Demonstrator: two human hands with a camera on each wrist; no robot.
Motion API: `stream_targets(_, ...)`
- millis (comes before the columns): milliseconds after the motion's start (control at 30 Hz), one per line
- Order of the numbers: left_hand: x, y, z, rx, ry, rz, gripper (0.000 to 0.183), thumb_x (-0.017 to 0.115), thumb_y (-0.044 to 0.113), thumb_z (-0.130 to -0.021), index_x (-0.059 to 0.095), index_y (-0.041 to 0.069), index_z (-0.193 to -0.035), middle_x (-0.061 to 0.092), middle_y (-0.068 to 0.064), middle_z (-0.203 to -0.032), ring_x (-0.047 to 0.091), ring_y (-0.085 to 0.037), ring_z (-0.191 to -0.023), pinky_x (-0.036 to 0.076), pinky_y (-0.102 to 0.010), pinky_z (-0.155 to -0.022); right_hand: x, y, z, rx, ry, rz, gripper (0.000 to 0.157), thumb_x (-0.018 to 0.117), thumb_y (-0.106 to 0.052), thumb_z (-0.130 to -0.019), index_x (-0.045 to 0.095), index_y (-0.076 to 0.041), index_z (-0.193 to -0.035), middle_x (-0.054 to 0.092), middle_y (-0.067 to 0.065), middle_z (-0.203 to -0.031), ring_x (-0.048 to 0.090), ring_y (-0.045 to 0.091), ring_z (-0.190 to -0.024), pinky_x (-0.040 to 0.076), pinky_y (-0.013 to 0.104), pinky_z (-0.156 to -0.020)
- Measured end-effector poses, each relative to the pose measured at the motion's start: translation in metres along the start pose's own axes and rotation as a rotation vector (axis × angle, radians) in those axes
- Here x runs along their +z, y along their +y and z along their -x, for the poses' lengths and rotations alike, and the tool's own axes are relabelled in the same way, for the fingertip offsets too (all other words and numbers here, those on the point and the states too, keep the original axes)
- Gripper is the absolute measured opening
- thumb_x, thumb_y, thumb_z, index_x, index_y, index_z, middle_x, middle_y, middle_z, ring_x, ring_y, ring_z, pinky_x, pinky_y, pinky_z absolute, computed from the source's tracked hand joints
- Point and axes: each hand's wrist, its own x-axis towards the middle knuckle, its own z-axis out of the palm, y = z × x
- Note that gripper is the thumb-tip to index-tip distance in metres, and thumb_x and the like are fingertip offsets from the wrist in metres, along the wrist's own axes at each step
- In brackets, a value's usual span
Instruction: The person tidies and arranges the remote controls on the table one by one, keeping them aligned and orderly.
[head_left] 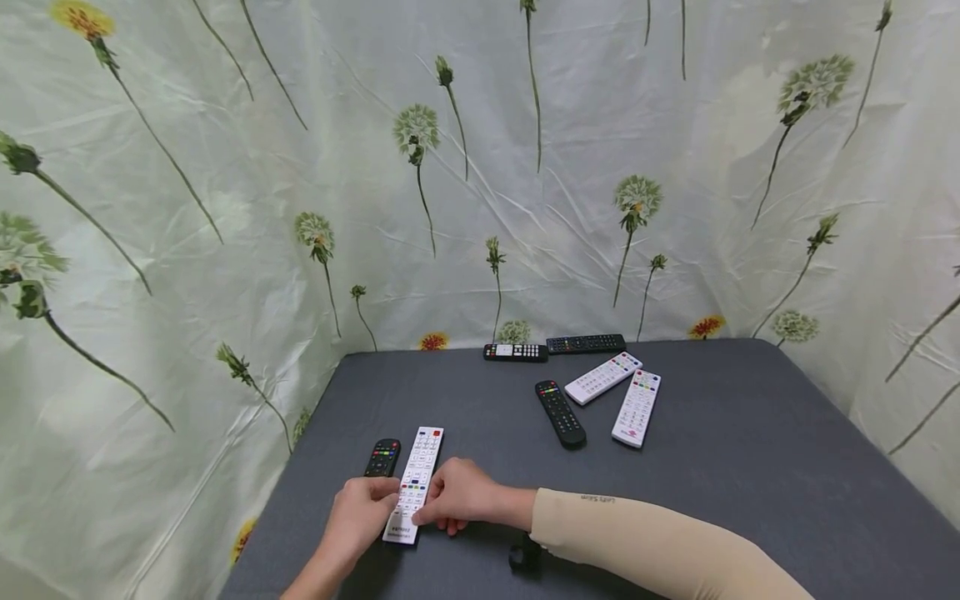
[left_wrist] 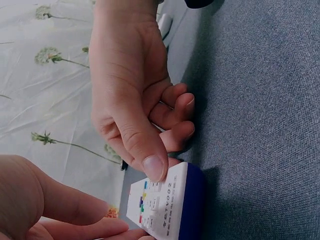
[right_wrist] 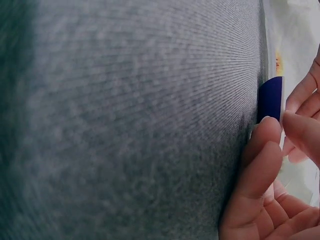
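Note:
A long white remote control (head_left: 415,487) with a blue underside lies on the dark table between both hands. My left hand (head_left: 362,515) grips its left long edge, thumb and fingertips at the side. From the right, my right hand (head_left: 459,493) pinches the near end, thumb (left_wrist: 154,167) on the white top; the other fingers are curled beside it. The blue side (right_wrist: 270,100) shows near the right fingertips in the right wrist view. Just left of the white remote lies a black remote control (head_left: 384,455), its near part hidden behind my left hand.
Toward the back right lie two white remotes (head_left: 603,378) (head_left: 637,408) and a black remote (head_left: 561,414). Two more black remotes (head_left: 515,352) (head_left: 586,343) lie along the table's far edge. A flowered cloth (head_left: 480,208) hangs behind. A small black object (head_left: 523,554) shows beneath the right forearm.

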Motion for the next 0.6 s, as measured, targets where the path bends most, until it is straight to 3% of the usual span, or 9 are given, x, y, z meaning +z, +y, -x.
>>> stream_targets(200,-0.0023,0.0028,0.0014,-0.027,-0.015,-0.004,0.021,0.068,0.003,-0.086,0.077,-0.003,-0.104,0.075,-0.013,-0.094,0.068,-0.030,-0.098,0.054,-0.048,-0.077,0.0021,0.0034,-0.0029,-0.003,-0.013,0.030,0.026,0.086,-0.029,-0.080,0.070,-0.018,-0.063,0.065,-0.001,-0.053,0.059,0.011,-0.041,0.049,0.027,-0.039)
stream_targets(500,-0.0058,0.0078,0.0035,-0.053,-0.018,-0.003,0.021,0.068,0.005,-0.088,0.077,-0.005,-0.105,0.074,-0.014,-0.096,0.063,-0.020,-0.083,0.051,-0.035,-0.063,0.0029,0.0013,-0.0032,-0.008,-0.036,0.008,0.026,0.086,-0.026,-0.081,0.070,-0.016,-0.063,0.065,0.000,-0.054,0.061,0.013,-0.043,0.051,0.028,-0.040)
stream_targets(600,-0.0070,0.0091,0.0035,-0.035,-0.008,-0.007,0.021,0.069,0.005,-0.088,0.077,-0.004,-0.105,0.074,-0.015,-0.097,0.065,-0.021,-0.084,0.053,-0.037,-0.064,0.0001,-0.0005,-0.0017,-0.010,-0.047,-0.005,0.025,0.085,-0.026,-0.082,0.070,-0.016,-0.065,0.065,0.000,-0.056,0.061,0.013,-0.045,0.051,0.028,-0.041)
